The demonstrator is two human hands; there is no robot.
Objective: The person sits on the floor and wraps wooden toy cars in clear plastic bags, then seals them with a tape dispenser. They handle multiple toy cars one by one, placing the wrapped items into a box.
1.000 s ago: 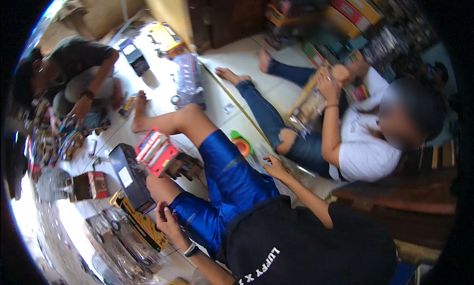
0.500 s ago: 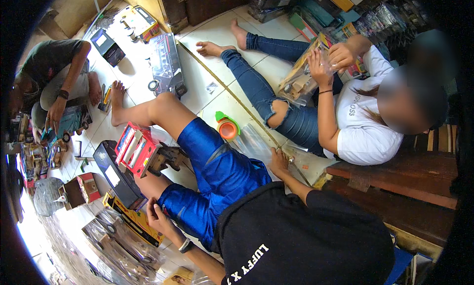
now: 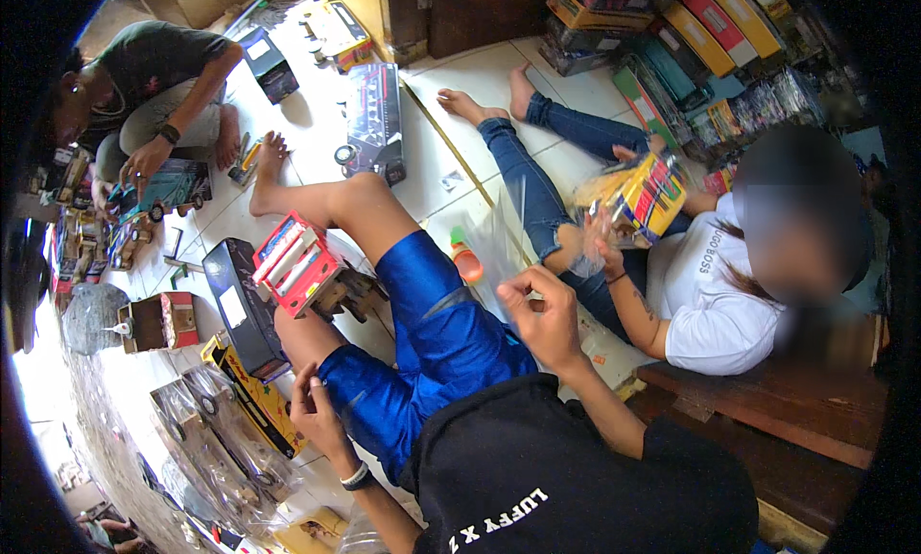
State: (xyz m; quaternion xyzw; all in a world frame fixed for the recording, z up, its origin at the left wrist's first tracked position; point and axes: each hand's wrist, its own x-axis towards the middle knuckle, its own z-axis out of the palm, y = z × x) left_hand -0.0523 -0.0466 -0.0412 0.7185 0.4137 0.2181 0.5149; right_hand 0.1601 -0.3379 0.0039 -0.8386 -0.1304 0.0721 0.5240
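Observation:
My right hand [image 3: 549,322] is raised over the floor beside my thigh, thumb and fingers pinching a clear plastic sheet or bag [image 3: 494,230] that hangs up and away from it. Behind that plastic, partly hidden, lies an orange and green round thing [image 3: 467,260], like a tape roll. My left hand [image 3: 317,410] is beside my other knee, fingers loosely apart, holding nothing. Between my legs stands a toy truck with a red and white front [image 3: 295,268] and a brown wooden-looking underside. A dark box [image 3: 240,305] lies next to it.
On the right, a co-worker in white holds a wrapped yellow box [image 3: 635,201]. Another person at the far left handles a teal toy truck [image 3: 177,191]. Plastic-wrapped toys [image 3: 216,424], a yellow box [image 3: 251,400] and an open carton [image 3: 163,322] lie at left. A wooden step [image 3: 767,400] stands right.
My right hand has risen from the floor, lifting the clear plastic. My left hand's fingers have drawn closer together. The co-worker at right has turned the wrapped package. The view has shifted.

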